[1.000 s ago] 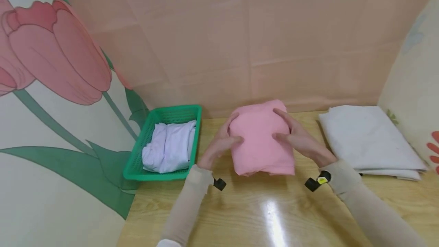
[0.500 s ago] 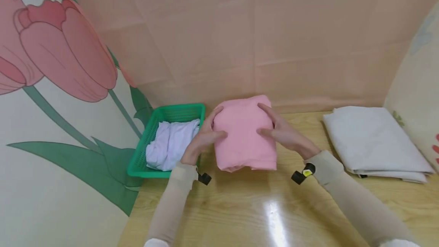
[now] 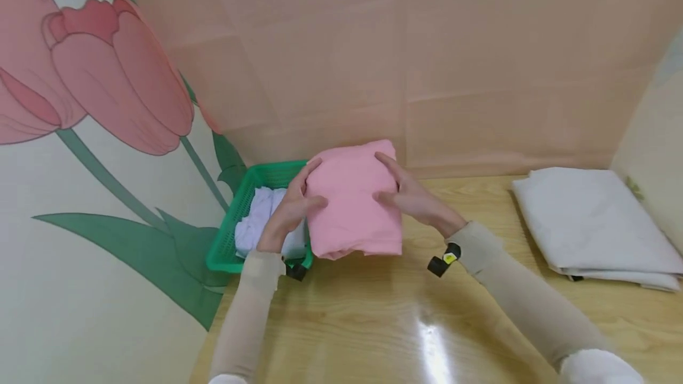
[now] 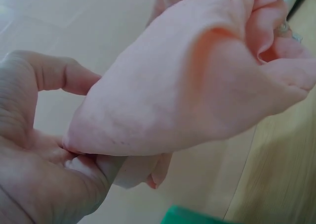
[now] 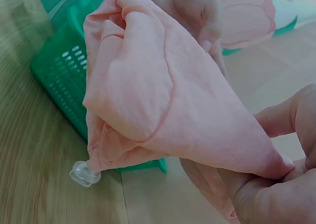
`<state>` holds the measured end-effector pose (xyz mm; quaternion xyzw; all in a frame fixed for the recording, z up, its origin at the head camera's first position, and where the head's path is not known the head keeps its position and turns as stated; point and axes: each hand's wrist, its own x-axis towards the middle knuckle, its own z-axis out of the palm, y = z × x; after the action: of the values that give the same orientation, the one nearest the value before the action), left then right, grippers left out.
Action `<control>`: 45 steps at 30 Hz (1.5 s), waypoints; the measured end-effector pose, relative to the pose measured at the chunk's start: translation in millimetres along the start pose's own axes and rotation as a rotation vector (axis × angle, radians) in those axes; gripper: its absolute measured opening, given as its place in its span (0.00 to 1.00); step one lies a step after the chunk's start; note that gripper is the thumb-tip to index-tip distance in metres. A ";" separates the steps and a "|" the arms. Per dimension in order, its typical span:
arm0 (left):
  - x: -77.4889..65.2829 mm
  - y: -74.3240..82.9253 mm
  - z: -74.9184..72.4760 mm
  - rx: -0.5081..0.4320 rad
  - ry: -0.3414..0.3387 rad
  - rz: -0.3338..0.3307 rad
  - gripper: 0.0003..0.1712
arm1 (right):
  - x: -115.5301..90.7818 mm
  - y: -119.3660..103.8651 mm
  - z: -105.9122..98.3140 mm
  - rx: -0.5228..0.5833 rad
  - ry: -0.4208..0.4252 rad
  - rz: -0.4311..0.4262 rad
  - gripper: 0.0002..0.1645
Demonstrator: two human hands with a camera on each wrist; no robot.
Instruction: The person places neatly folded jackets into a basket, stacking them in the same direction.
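Note:
A folded pink cloth (image 3: 352, 203) hangs above the table between both hands, partly in front of the basket's right side. My left hand (image 3: 290, 206) grips its left edge, thumb on the near face. On the opposite edge, my right hand (image 3: 416, 197) holds it the same way. The left wrist view shows the pink fabric (image 4: 148, 95) pinched between thumb and fingers. In the right wrist view, loose folds of the cloth (image 5: 143, 80) droop, and a small clear plastic piece (image 5: 85, 173) shows at its lower corner.
A green basket (image 3: 221, 253) holding folded pale lilac cloth (image 3: 258, 215) stands at the left, against the tulip-painted wall (image 3: 123, 76). At the right lies a folded white sheet (image 3: 592, 218). The wooden table (image 3: 373, 325) ends at a pinkish backdrop (image 3: 331, 58).
Both hands have carried the pink cloth leftward, from the table's middle to the basket's right edge. The view has turned slightly left.

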<state>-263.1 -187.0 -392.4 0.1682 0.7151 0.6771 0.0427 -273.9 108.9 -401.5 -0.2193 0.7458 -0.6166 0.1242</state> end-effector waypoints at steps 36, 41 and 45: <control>-39.8 -6.5 -114.7 -0.003 0.313 -0.098 0.52 | 109.2 -14.8 113.2 -0.004 -0.097 -0.084 0.60; -45.8 -4.5 -126.6 0.009 0.318 -0.116 0.50 | 113.0 -17.5 126.2 -0.008 -0.100 -0.064 0.59; -48.8 -8.0 -137.1 0.004 0.328 -0.131 0.50 | 118.1 -15.0 138.0 -0.001 -0.102 -0.054 0.60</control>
<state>-258.2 -332.5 -397.5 0.0085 0.7231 0.6900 -0.0309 -311.5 -69.5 -405.6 -0.2703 0.7329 -0.6073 0.1451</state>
